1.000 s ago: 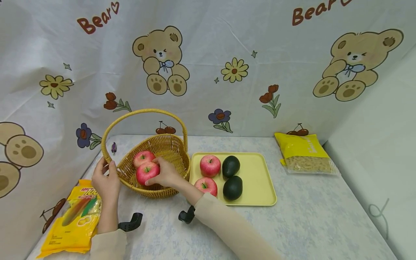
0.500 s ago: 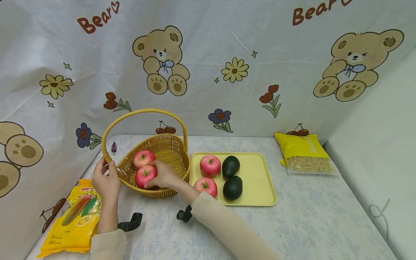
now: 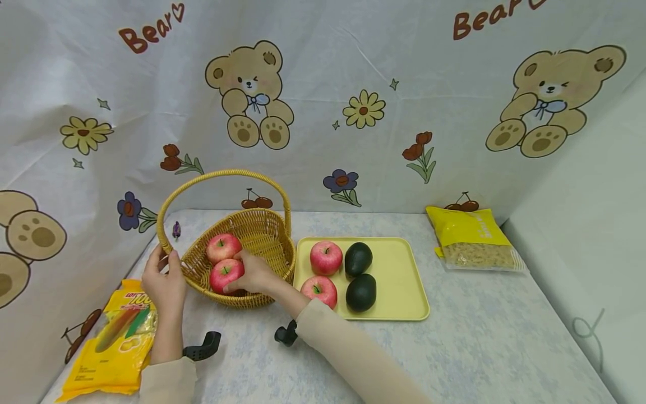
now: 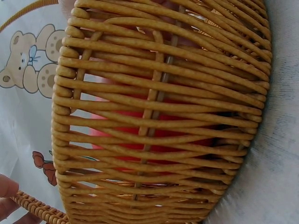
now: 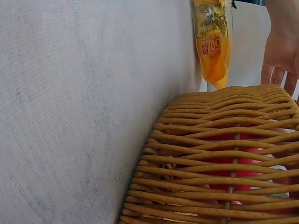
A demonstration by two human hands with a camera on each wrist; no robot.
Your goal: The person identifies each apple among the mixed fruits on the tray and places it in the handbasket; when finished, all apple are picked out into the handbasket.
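My left hand grips the left foot of the handle on a yellow wicker basket. Inside the basket, my right hand holds a red apple near the front wall, thumb on the near side. Another red apple lies just behind that one, seemingly touching it. In the left wrist view the woven wall fills most of the picture, with red showing through its gaps. The right wrist view shows the basket's outside and my left hand beyond it; the right hand's fingers are mostly hidden there.
Right of the basket stands a pale yellow tray bearing two apples and two dark green avocados. A yellow snack bag lies beside my left forearm. Another yellow bag sits at the back right, by the patterned cloth backdrop.
Over the first half second, my right hand moved slightly left and lowered the front apple deeper into the basket. Since then, hand and apple have hardly moved. My left hand stays on the handle.
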